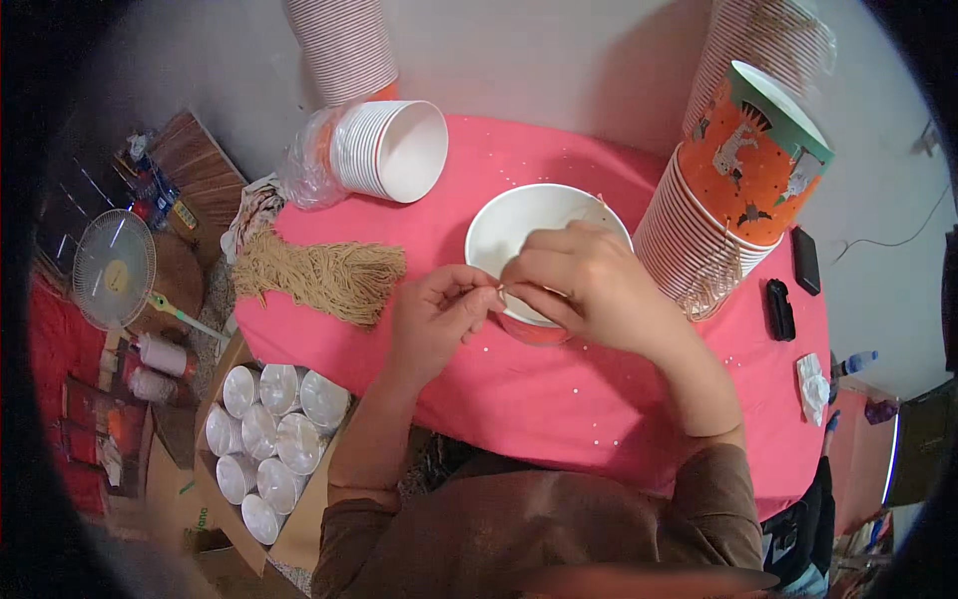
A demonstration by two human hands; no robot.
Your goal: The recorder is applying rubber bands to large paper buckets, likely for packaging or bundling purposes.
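Left grip [439, 314] and right grip [591, 282] both pinched, fingertips meeting at near-left rim of white-lined tub [507, 222]; pinched bit too small to ID. Tub's on pink worktop [529, 409], mid.

Two hands [439, 314], one lone bucket [499, 235], four bucket stacks [361, 150], one strand bundle [319, 275], I count nine clear cups [299, 444], one box [304, 527]

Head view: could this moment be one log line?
left hand: pinching | right hand: pinching, over white tub | what they pinch: too small to tell | tan strands: on pink tablecloth
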